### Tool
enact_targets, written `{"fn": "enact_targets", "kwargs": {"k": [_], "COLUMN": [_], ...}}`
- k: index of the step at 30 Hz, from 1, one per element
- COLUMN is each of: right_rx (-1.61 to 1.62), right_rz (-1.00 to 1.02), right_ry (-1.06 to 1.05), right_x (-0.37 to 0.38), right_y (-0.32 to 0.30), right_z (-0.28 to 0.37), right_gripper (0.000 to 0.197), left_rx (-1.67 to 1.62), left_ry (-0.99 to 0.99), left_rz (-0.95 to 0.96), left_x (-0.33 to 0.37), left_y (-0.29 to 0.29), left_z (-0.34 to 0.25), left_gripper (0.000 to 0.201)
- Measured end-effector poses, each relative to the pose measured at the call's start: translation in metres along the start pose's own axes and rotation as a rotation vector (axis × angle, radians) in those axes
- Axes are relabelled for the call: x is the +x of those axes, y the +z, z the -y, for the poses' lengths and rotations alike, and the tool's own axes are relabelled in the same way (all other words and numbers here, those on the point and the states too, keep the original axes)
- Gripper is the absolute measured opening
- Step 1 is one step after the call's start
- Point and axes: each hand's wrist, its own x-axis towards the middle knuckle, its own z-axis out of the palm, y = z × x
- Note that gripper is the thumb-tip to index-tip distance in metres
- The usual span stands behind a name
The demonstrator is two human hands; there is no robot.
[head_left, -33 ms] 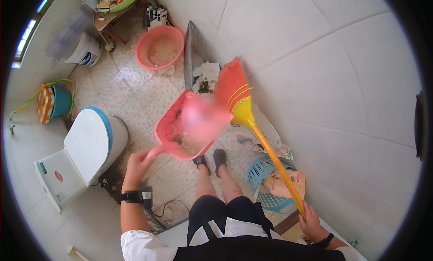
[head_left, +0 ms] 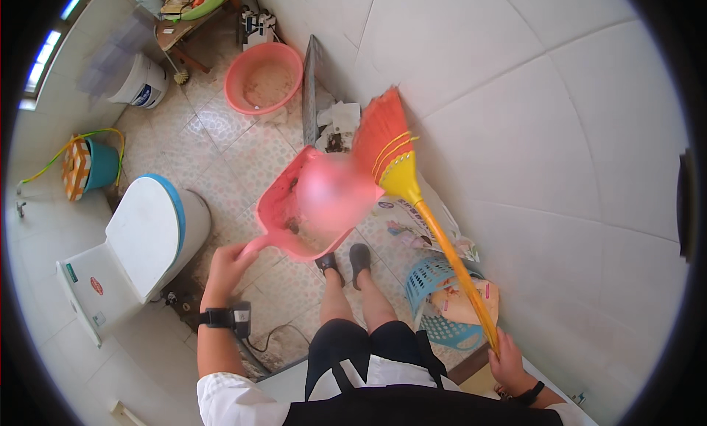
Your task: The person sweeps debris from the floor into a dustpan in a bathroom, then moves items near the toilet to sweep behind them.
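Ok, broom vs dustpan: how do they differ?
Colour: the broom has red bristles, a yellow collar and an orange-yellow handle; the dustpan is pink, handle included.
Handle: the broom's is long and slim, the dustpan's short.
Hold: the broom is in the right hand, the dustpan in the left hand.
Shared: each is gripped by its handle with one hand.

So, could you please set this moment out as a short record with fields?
Left hand: gripping a pink dustpan
Right hand: gripping a red-bristled broom
Dustpan contents: dark debris; part blurred
Broom head: beside the dustpan's right side; contact unclear
Left side: toilet, lid down
Far floor: pink basin
Right side: blue basket
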Motion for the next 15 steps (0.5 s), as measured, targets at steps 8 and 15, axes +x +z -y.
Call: {"fn": "enact_targets", "kwargs": {"k": [8, 15], "right_rx": [-0.031, -0.048], "right_rz": [-0.152, -0.086], "right_ry": [0.030, -0.083], "right_x": [0.001, -0.016], "right_y": [-0.010, -0.029], "right_z": [0.014, 0.017], "right_gripper": [0.057, 0.057], "left_rx": [0.392, 0.523], "left_ry": [0.252, 0.192], "left_rz": [-0.025, -0.016], "left_x": [0.045, 0.080], "left_y": [0.033, 0.061], "left_z": [-0.062, -0.080], "left_gripper": [0.034, 0.042]}}
